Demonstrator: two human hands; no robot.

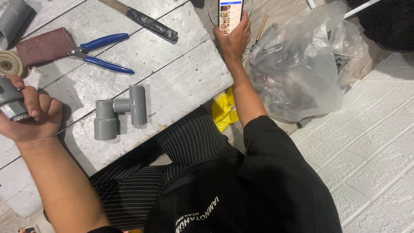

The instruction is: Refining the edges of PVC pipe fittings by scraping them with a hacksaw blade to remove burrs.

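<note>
Arms spread: pipe fitting (9, 101), phone (230, 15).

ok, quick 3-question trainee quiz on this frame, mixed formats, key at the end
1. True or false: the left hand holds the blue-handled pliers.
2. Multiple choice: what does the right hand hold? A) a phone with its screen lit B) a yellow cloth C) the clear plastic bag
3. Short answer: what lies on the white board nearest the person's knees?

Key
1. False. The left hand grips a grey pipe fitting; the pliers lie untouched on the board beside a strip of sandpaper.
2. A, the phone.
3. A grey pipe assembly: a tee joined to a second fitting.
</note>
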